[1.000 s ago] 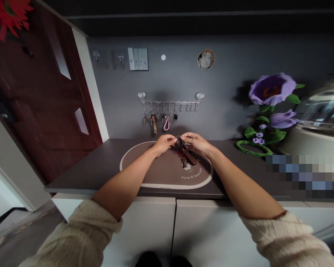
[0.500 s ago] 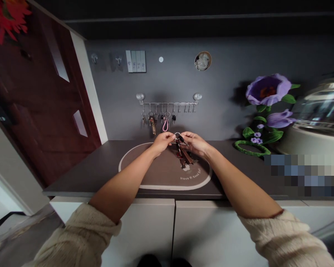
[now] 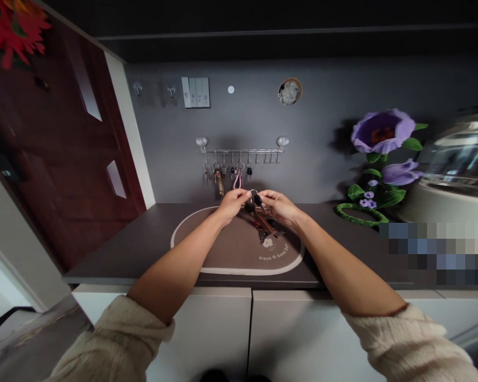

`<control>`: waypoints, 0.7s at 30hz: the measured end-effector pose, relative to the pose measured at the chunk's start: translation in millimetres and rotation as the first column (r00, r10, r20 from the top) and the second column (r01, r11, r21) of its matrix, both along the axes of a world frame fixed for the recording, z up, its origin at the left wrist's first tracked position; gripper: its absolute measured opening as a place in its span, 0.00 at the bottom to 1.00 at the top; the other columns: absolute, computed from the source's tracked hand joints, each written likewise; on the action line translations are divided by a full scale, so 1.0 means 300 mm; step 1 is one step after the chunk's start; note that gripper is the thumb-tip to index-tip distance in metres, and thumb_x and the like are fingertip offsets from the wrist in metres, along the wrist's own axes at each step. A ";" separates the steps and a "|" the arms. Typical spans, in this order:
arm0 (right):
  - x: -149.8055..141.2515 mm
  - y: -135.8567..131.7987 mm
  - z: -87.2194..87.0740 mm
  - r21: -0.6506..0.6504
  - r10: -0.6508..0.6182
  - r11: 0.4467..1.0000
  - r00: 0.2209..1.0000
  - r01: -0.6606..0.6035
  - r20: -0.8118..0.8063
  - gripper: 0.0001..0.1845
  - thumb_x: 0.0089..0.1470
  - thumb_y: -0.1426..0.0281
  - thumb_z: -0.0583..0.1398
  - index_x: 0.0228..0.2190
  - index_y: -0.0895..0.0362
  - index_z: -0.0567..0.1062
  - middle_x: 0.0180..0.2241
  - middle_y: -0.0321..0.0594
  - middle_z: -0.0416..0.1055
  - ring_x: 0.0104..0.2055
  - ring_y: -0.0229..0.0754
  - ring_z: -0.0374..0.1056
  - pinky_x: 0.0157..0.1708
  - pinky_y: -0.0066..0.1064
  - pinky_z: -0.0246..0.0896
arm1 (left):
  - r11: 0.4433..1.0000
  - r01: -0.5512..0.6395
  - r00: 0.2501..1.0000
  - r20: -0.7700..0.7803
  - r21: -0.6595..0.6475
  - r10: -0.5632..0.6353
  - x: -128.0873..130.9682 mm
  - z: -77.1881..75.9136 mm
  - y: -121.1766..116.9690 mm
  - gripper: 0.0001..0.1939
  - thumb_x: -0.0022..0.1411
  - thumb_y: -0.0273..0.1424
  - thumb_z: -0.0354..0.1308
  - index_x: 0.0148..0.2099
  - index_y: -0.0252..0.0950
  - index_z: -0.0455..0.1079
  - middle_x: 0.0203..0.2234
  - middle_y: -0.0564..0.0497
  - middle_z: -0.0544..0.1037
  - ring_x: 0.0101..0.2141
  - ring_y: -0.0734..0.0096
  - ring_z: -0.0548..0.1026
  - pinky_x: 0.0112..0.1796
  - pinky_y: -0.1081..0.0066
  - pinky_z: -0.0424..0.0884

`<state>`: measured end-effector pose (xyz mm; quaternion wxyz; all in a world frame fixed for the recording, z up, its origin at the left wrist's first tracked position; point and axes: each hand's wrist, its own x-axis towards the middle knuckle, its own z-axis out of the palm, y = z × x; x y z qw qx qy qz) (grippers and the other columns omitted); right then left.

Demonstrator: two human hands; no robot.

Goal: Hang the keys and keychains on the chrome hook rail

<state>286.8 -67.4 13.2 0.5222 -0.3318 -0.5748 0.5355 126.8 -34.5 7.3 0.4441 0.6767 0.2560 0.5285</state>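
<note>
My left hand [image 3: 234, 206] pinches the left side of a metal key ring [image 3: 254, 192]. On the ring's other side, my right hand [image 3: 278, 206] has its fingers closed on it too. A bunch of keys [image 3: 265, 225] with dark and brownish-red pieces dangles between the hands, above an oval brown mat [image 3: 223, 254] with a white border and printed lettering. Just behind the hands, a clear hook rail [image 3: 242, 151] is fixed to the wall. Several keys hang from its left half, among them a pink loop [image 3: 238, 180] and a brown tag [image 3: 219, 183].
Purple artificial flowers [image 3: 382, 132] stand at the right on the dark counter [image 3: 123, 249]. Beside them is a large glass-topped container [image 3: 454, 164]. A dark red door [image 3: 63, 159] is at the left. A shelf [image 3: 263, 42] overhangs the counter.
The keys on the ring have shifted: a dark round piece now hangs by my left fingertips, and a black one shows nearer the ring. Both hands stay in nearly the same place.
</note>
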 end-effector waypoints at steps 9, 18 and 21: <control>-0.007 -0.004 0.014 0.009 -0.046 0.999 0.998 0.046 -0.041 0.10 0.41 0.66 0.61 0.30 0.55 0.71 0.27 0.34 0.67 0.24 0.28 0.61 0.32 0.26 0.62 | 0.998 0.007 1.000 -0.009 0.062 -0.007 0.001 -0.005 0.013 0.17 0.47 0.41 0.54 0.33 0.32 0.69 0.26 0.51 0.71 0.27 0.76 0.65 0.32 0.73 0.60; -0.018 -0.012 0.017 0.025 0.009 1.000 1.000 -0.008 -0.022 0.12 0.39 0.68 0.62 0.31 0.56 0.71 0.32 0.36 0.68 0.29 0.30 0.64 0.35 0.29 0.61 | 0.995 0.096 0.993 0.069 -0.006 -0.096 0.006 0.012 -0.008 0.15 0.46 0.39 0.56 0.32 0.32 0.69 0.25 0.52 0.72 0.27 0.76 0.66 0.34 0.73 0.60; -0.020 -0.017 0.020 0.029 0.035 0.999 0.999 -0.034 -0.036 0.12 0.40 0.69 0.61 0.32 0.56 0.71 0.32 0.36 0.68 0.27 0.29 0.63 0.35 0.30 0.61 | 0.992 0.120 0.988 0.107 -0.036 -0.116 0.010 0.012 -0.009 0.15 0.46 0.39 0.56 0.32 0.32 0.68 0.24 0.52 0.71 0.26 0.77 0.66 0.34 0.73 0.60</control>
